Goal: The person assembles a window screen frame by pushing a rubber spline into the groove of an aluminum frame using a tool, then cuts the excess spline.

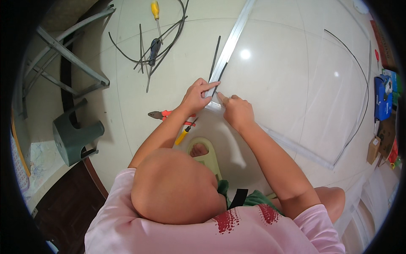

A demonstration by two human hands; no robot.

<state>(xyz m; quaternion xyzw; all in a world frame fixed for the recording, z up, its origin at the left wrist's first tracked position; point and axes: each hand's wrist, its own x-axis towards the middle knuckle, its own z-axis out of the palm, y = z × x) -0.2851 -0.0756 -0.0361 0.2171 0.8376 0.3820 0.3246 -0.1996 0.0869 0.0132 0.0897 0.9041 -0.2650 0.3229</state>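
A white frame bar point(232, 39) runs from the far edge down to a corner in front of me. A thin black strip point(223, 71) lies along its right side. My left hand point(196, 96) is closed on the bar near that corner, its index finger laid across bar and strip. From the right, my right hand point(239, 112) points its index finger at the strip's near end; the other fingers are curled and seem to hold nothing. Whether that fingertip touches the strip, I cannot tell. Another black strip piece point(215, 57) lies just left of the bar.
Red-handled pliers point(157, 114) and a yellow-handled screwdriver point(182, 136) lie by my left forearm. Two more screwdrivers, one yellow point(155, 10), one black point(154, 48), lie among black strips farther off. A green stool point(69, 135) stands left; boxes line the right.
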